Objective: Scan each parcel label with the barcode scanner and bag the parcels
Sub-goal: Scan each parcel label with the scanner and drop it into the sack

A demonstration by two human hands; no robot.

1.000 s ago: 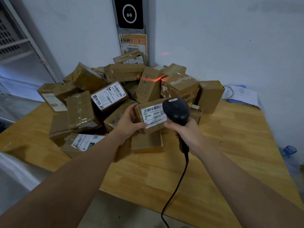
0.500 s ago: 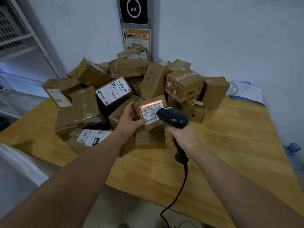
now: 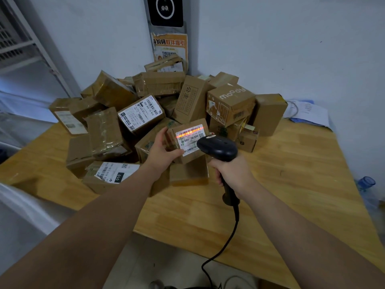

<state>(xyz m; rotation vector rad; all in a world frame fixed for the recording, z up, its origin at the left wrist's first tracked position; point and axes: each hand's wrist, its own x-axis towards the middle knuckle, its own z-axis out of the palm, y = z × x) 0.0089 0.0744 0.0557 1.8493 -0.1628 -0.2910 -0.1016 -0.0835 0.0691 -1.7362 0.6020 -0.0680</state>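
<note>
- Two bare hands work at the near side of a heap of brown parcels (image 3: pixel 104 130) on a wooden table (image 3: pixel 291 184).
- The left hand (image 3: pixel 161 150) grips a small parcel (image 3: pixel 192 159) by its left side, thumb curled onto the front face, holding it tilted.
- Its white label (image 3: pixel 190 140) faces the camera, and a red-orange scan line (image 3: pixel 190 131) crosses the top barcode.
- The right hand (image 3: pixel 231 172) wraps the handle of the black barcode scanner (image 3: pixel 217 148), whose head sits just right of the label.
- The scanner's cable (image 3: pixel 227 243) hangs past the near table edge.
- A box marked "moody" (image 3: pixel 231 103) stands behind the held parcel.
- Papers (image 3: pixel 306 112) lie at the far right.
</note>
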